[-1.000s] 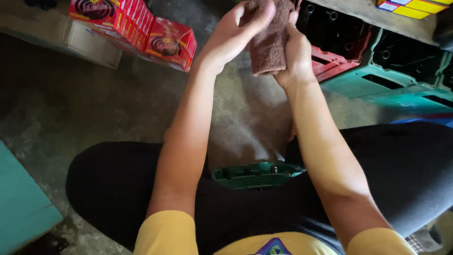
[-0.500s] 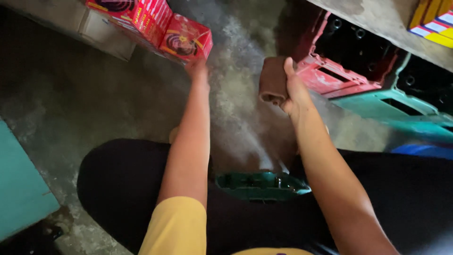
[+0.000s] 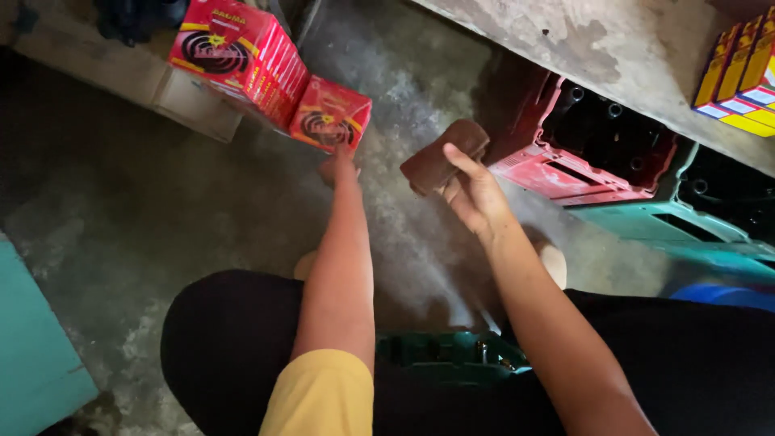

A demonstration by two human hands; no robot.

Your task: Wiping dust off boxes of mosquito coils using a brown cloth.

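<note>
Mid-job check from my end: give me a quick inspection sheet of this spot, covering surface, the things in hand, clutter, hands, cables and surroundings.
Surface: bare, stained concrete floor, dusty in patches.
Job's things: small red box with a spiral print, tilted against the large red box; folded brown cloth.
Clutter: green plastic part lying on the person's lap.
Hands: left hand reaches to the small red box, fingers at its lower edge; right hand grips the brown cloth, raised above the floor.
Cables: nothing seen.
Surroundings: red crate and teal crate under a concrete ledge; yellow boxes on the ledge; teal panel at left.
</note>
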